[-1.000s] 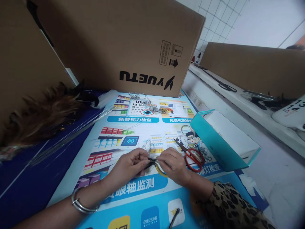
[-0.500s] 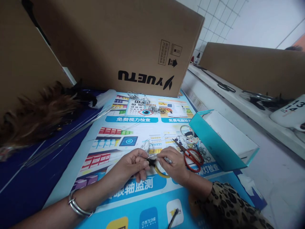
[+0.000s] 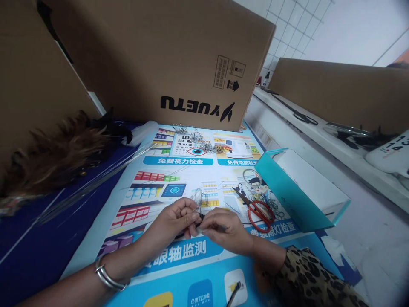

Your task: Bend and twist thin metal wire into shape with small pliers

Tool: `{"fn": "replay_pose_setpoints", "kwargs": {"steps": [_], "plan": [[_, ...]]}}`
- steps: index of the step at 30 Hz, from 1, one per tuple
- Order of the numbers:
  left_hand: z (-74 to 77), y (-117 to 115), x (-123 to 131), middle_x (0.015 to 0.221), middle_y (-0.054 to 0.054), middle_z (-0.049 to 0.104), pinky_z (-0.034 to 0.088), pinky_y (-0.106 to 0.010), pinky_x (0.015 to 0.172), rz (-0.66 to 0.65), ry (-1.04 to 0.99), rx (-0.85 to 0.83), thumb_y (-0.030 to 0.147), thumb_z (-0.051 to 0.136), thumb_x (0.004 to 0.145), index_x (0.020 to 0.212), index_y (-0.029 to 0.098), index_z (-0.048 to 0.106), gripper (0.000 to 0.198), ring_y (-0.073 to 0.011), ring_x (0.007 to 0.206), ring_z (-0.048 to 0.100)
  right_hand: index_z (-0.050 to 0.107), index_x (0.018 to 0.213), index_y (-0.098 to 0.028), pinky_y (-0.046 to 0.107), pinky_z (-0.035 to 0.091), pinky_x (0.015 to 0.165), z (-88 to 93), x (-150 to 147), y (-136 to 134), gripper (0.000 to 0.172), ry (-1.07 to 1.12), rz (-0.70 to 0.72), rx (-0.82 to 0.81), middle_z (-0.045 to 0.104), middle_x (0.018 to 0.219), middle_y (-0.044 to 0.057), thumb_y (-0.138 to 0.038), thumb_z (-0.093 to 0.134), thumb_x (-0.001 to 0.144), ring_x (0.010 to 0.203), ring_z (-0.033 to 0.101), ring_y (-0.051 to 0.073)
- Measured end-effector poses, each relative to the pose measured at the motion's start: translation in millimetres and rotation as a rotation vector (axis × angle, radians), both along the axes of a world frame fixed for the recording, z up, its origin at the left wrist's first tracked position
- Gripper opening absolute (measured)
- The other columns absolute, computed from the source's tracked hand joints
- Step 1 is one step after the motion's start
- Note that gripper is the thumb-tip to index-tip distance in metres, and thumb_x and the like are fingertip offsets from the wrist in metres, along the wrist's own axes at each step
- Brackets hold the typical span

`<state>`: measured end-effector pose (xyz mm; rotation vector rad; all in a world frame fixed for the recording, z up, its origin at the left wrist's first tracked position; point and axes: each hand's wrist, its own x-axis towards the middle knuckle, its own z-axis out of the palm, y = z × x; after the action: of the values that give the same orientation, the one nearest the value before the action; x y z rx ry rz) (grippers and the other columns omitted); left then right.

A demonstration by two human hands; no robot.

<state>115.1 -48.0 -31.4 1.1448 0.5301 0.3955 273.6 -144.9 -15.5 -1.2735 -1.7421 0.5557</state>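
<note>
A shiny silver bangle (image 3: 109, 280) with smooth, rounded bands lying side by side circled the left forearm (image 3: 137, 257) at the lower left of the frame. At the lower right, a tan sleeve (image 3: 311, 275) with irregular black leopard spots reached down to the right forearm (image 3: 271, 251), which was bare beyond the cloth's edge.
</note>
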Motion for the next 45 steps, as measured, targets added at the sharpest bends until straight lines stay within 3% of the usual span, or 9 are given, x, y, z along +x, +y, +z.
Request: {"fn": "replay_pose_setpoints", "kwargs": {"steps": [4, 10, 12, 17, 26, 31, 40, 45], "plan": [[1.6, -0.1, 1.2, 0.065, 0.003, 0.062, 0.041, -0.017, 0.045, 0.004, 0.027, -0.006, 0.034, 0.062, 0.079, 0.091, 0.018, 0.049, 0.024, -0.0082, 0.049, 0.057, 0.065, 0.08, -0.016, 0.022, 0.047, 0.059, -2.4, 1.8, -0.1, 0.009, 0.044, -0.048, -0.021, 0.064, 0.074, 0.004, -0.02, 0.057, 0.078, 0.065, 0.058, 0.012], [4.6, -1.5, 0.8, 0.061, 0.003, 0.062, 0.037, -0.017, 0.044, 0.032, 0.087, 0.041, 0.036, 0.062, 0.078, 0.09, 0.018, 0.05, 0.025, -0.0093, 0.049, 0.058, 0.063, 0.083, -0.017, 0.024, 0.047, 0.064, -6.5, 8.3, 0.1, 0.01, 0.164, -0.283, -0.061, 0.062, 0.077, 0.003, -0.024, 0.057, 0.079, 0.07, 0.057, 0.013], [4.4, -1.7, 0.2, 0.06, 0.003, 0.062, 0.036, -0.017, 0.044, 0.032, 0.096, 0.054, 0.037, 0.062, 0.077, 0.09, 0.018, 0.05, 0.026, -0.0096, 0.049, 0.057, 0.062, 0.086, -0.017, 0.024, 0.047, 0.064, -7.8, 9.3, -0.1, 0.013, 0.224, -0.303, -0.098, 0.062, 0.079, 0.003, -0.027, 0.056, 0.081, 0.071, 0.056, 0.012], [3.6, -2.4, -0.8, 0.058, 0.003, 0.062, 0.033, -0.017, 0.043, 0.009, 0.108, 0.088, 0.038, 0.059, 0.079, 0.09, 0.018, 0.051, 0.024, -0.0092, 0.048, 0.055, 0.058, 0.095, -0.017, 0.023, 0.046, 0.058, -12.6, 8.4, -0.2, 0.02, 0.398, -0.21, -0.23, 0.061, 0.073, 0.001, -0.032, 0.052, 0.083, 0.061, 0.054, 0.01], [1.8, -7.3, -2.6, 0.062, 0.004, 0.06, 0.045, -0.022, 0.05, -0.037, 0.097, 0.21, 0.033, 0.057, 0.08, 0.093, 0.019, 0.055, 0.019, -0.0123, 0.053, 0.059, 0.051, 0.11, -0.018, 0.016, 0.031, 0.038, -10.9, 8.2, 2.4, 0.037, 0.606, -0.077, -0.551, 0.057, 0.064, -0.003, -0.046, 0.045, 0.086, 0.045, 0.055, 0.008], [4.6, -9.5, -3.0, 0.067, 0.002, 0.062, 0.047, -0.024, 0.052, -0.076, 0.076, 0.274, 0.031, 0.055, 0.082, 0.093, 0.02, 0.056, 0.016, -0.0127, 0.055, 0.059, 0.056, 0.101, -0.016, 0.015, 0.033, 0.04, -7.7, 5.1, 2.2, 0.037, 0.701, -0.051, -0.595, 0.055, 0.057, -0.004, -0.046, 0.056, 0.08, 0.049, 0.056, 0.009], [0.2, -12.9, -4.8, 0.065, 0.003, 0.062, 0.044, -0.021, 0.049, -0.097, 0.109, 0.405, 0.028, 0.052, 0.084, 0.101, 0.022, 0.051, 0.018, -0.0122, 0.054, 0.059, 0.058, 0.09, -0.016, 0.017, 0.037, 0.044, -9.0, 5.8, 2.0, 0.031, 0.906, -0.068, -0.698, 0.062, 0.071, -0.001, -0.034, 0.07, 0.068, 0.053, 0.055, 0.007], [-2.3, -13.4, -4.9, 0.063, 0.003, 0.062, 0.047, -0.023, 0.053, -0.083, 0.181, 0.494, 0.03, 0.052, 0.084, 0.105, 0.022, 0.047, 0.023, -0.0133, 0.054, 0.061, 0.06, 0.087, -0.016, 0.018, 0.035, 0.046, -7.5, 9.7, 4.1, 0.026, 0.9, -0.095, -0.653, 0.06, 0.063, -0.003, -0.029, 0.07, 0.068, 0.049, 0.051, 0.006]]}}
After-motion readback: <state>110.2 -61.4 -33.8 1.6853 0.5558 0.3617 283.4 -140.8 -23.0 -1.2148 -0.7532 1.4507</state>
